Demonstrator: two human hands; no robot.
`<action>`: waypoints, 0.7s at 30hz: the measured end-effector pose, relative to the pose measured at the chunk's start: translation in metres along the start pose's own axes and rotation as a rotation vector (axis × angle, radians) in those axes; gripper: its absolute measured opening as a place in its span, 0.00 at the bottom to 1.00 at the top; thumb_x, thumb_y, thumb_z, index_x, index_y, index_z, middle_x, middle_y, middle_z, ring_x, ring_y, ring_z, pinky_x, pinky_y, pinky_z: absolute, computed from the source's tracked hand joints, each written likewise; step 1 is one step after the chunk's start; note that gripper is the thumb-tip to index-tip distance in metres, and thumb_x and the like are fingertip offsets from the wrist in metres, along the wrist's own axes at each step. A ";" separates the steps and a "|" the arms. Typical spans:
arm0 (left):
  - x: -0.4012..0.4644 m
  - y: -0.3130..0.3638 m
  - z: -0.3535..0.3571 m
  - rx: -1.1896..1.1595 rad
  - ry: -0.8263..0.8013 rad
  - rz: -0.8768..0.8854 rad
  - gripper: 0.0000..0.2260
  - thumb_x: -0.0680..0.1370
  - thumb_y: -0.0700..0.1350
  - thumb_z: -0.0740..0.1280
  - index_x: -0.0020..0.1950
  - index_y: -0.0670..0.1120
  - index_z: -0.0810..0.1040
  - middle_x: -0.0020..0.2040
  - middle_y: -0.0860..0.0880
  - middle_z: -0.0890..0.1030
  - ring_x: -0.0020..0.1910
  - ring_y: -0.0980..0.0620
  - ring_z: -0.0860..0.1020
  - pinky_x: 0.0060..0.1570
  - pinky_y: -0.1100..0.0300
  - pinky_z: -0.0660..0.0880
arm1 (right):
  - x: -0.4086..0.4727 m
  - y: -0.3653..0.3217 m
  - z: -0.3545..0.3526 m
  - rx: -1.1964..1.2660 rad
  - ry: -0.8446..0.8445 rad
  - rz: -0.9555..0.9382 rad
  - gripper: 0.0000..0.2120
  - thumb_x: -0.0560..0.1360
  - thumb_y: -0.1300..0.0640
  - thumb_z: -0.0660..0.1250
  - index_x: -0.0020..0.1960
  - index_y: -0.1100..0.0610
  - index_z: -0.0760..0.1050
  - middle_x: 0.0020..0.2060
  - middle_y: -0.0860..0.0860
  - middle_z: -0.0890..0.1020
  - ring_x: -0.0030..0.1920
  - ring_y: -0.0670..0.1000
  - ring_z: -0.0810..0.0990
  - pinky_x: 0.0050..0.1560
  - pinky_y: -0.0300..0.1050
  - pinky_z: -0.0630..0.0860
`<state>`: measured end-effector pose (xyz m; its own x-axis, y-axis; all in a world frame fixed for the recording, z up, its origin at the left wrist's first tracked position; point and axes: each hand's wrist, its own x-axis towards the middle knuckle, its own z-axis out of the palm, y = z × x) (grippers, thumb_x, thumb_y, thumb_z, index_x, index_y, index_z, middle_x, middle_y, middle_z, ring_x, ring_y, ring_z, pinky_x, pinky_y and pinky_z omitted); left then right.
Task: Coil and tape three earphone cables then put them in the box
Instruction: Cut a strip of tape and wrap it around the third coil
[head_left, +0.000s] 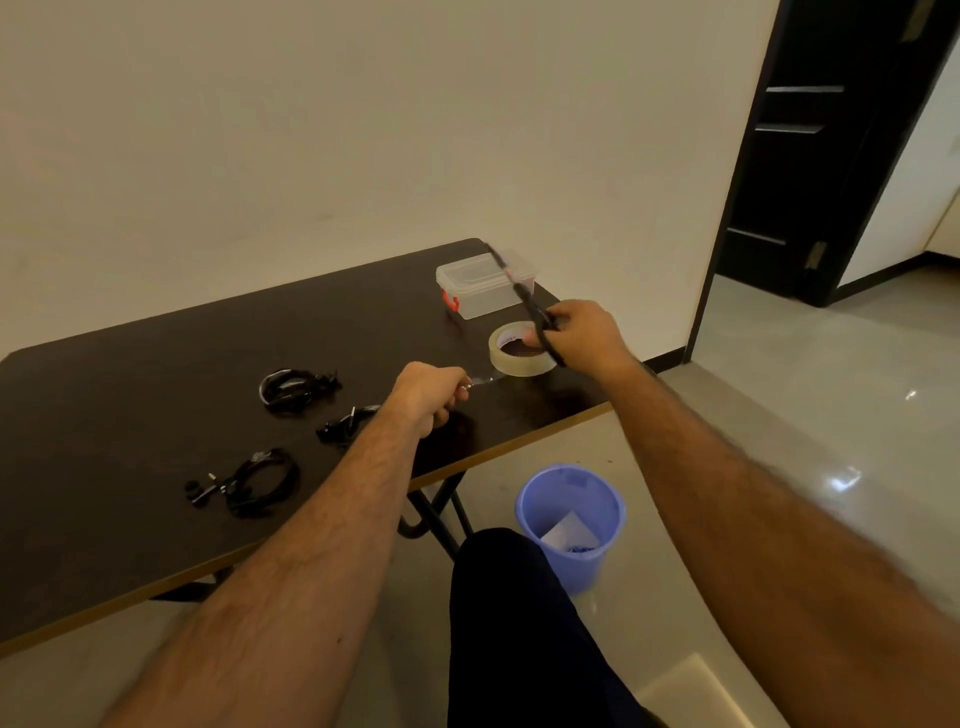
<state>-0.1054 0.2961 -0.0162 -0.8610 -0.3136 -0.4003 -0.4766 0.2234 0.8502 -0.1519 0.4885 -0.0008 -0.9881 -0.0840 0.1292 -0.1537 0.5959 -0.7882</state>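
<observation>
Three black earphone cables lie coiled on the dark table (156, 353): one at the back (293, 389), one in the middle (345, 423) partly behind my left forearm, one at the front (260, 483). My left hand (431, 395) pinches the end of a clear tape strip (480, 381) drawn from the tape roll (506, 361). Over the roll, my right hand (582, 332) grips a long black tool that looks like scissors (519, 288); it is blurred and points up and left across the box. The clear plastic box (478, 296) with a red latch stands at the table's far right corner, its lid on.
A blue plastic bin (569, 519) with scraps inside stands on the floor below the table's right edge, beside my dark trouser leg (509, 623). A dark open door (810, 145) is at the right. A plain wall runs behind the table.
</observation>
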 end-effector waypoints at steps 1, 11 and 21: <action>0.000 0.000 0.000 -0.044 -0.026 -0.028 0.06 0.78 0.43 0.67 0.46 0.42 0.81 0.43 0.47 0.78 0.29 0.58 0.68 0.25 0.67 0.64 | -0.009 0.001 -0.008 0.140 -0.015 0.030 0.14 0.75 0.49 0.72 0.54 0.57 0.77 0.43 0.53 0.81 0.41 0.51 0.79 0.39 0.42 0.79; -0.006 0.005 0.005 -0.279 -0.141 -0.171 0.05 0.78 0.42 0.66 0.43 0.44 0.78 0.41 0.48 0.79 0.25 0.59 0.69 0.19 0.71 0.63 | -0.100 0.052 -0.029 0.740 -1.020 0.331 0.39 0.73 0.34 0.64 0.69 0.65 0.69 0.45 0.62 0.80 0.41 0.58 0.81 0.44 0.53 0.82; -0.003 0.002 0.003 -0.328 -0.144 -0.170 0.04 0.78 0.42 0.65 0.44 0.44 0.77 0.41 0.48 0.79 0.24 0.59 0.69 0.18 0.71 0.63 | -0.083 0.042 0.004 0.834 -0.914 0.353 0.34 0.74 0.33 0.61 0.59 0.64 0.72 0.44 0.62 0.79 0.39 0.56 0.81 0.43 0.52 0.83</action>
<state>-0.1043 0.3003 -0.0146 -0.8019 -0.1830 -0.5688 -0.5528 -0.1341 0.8224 -0.0760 0.5170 -0.0469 -0.5737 -0.7365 -0.3584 0.4832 0.0489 -0.8741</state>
